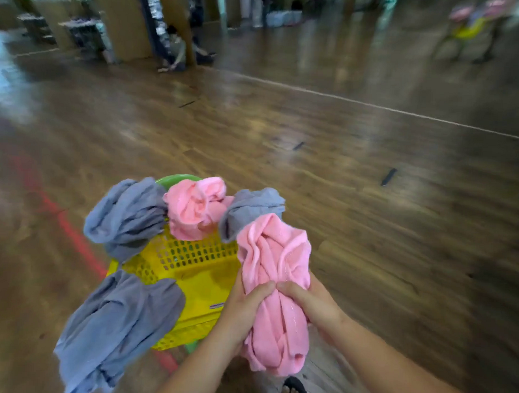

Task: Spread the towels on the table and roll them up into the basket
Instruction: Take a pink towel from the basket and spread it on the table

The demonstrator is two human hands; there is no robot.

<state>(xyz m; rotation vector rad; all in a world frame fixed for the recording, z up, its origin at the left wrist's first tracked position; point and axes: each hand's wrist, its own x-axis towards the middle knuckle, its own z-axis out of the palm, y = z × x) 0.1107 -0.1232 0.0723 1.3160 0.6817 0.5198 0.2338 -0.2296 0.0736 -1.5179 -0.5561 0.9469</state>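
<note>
Pink and bunched, the towel [274, 285] is gripped by the left hand [245, 307] and right hand [310, 307] together at the near right corner of the yellow basket [197, 270], seemingly, through the blur, the fetching step; next it needs a table, none in view, and shaking flat

1. A glossy brown wooden floor [355, 205] spreads all round the yellow basket [196, 279].
2. A red line [71, 234] runs along it left of the basket.
3. A white line [373, 105] crosses it far beyond the basket.
4. Short black strips [388, 176] lie beyond the basket, to its right.
5. A sandalled foot [294, 391] stands nearer than the basket.
</note>
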